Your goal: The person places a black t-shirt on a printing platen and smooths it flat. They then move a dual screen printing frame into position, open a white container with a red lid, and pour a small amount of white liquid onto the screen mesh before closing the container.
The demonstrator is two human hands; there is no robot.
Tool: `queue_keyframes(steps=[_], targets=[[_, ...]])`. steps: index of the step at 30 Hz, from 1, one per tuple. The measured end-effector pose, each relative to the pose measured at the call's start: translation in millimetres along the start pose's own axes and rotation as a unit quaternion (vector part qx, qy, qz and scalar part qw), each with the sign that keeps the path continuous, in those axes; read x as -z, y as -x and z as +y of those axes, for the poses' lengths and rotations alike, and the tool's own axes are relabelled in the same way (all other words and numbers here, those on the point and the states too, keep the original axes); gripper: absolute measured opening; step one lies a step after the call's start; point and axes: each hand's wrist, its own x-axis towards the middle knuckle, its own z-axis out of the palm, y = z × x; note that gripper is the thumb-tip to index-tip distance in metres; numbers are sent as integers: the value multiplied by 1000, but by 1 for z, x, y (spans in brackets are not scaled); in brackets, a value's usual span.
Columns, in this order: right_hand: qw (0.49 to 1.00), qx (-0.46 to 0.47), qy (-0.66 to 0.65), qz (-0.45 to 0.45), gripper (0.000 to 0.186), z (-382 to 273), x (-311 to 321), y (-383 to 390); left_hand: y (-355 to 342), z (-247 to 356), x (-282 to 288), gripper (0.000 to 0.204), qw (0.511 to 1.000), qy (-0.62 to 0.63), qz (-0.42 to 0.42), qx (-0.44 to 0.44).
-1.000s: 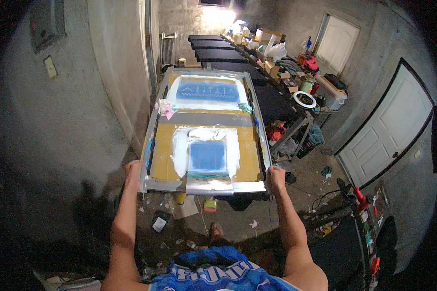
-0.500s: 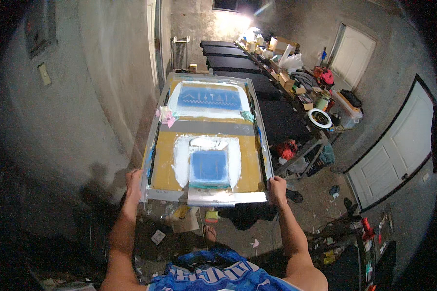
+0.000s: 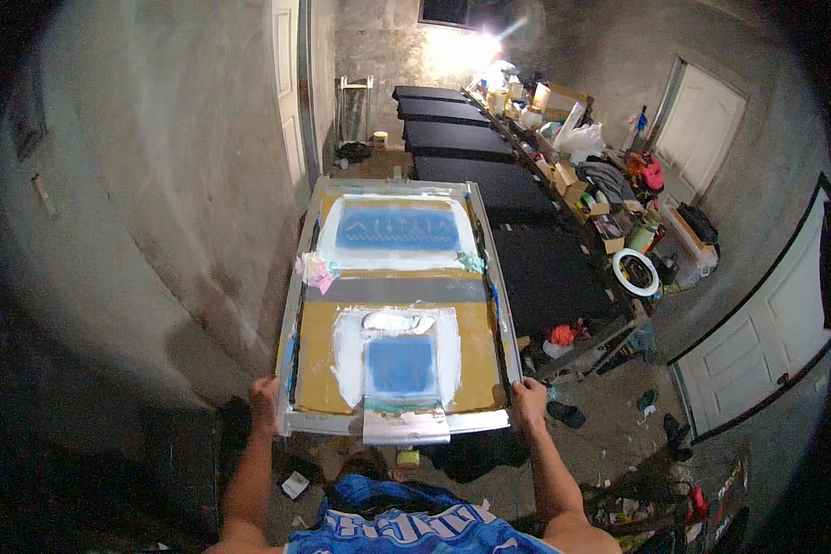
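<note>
A large screen-printing screen [image 3: 475, 421] with a metal frame stretches out in front of me. My left hand [image 3: 264, 395] is closed around its near left side, and my right hand [image 3: 529, 403] grips the near right side. Its yellow-brown mesh has two blue areas bordered by white: a far one [image 3: 399, 228] with a faint pattern, and a near one [image 3: 402, 367]. White ink [image 3: 397, 322] lies thick above the near area. A flat silvery piece [image 3: 406, 429] overlaps the near edge. Crumpled pink material [image 3: 317, 272] sits at the left side, a greenish wad [image 3: 471, 263] at the right.
Black boards [image 3: 489, 185] run in a row beyond and right of the screen. Alongside is a cluttered bench with boxes [image 3: 568, 180] and a white ring [image 3: 635, 272]. A bare wall [image 3: 185, 185] stands close on the left. Slippers [image 3: 565, 414] lie on the floor.
The screen and both hands sit lower in the picture, with the room shifted downward too. More of the black boards and floor shows past the far edge. Both hands keep their hold.
</note>
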Motion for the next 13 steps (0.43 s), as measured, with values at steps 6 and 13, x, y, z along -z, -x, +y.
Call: queue_keyframes(steps=[6,13], targets=[[1000,-9,-26,5,26,5,-27,-39,-41,-40,-24,25,992,26,120,9],[999,12,-6,39,25,-49,-83,-122,-152,-36,-42,16,969,-120,78,-200]])
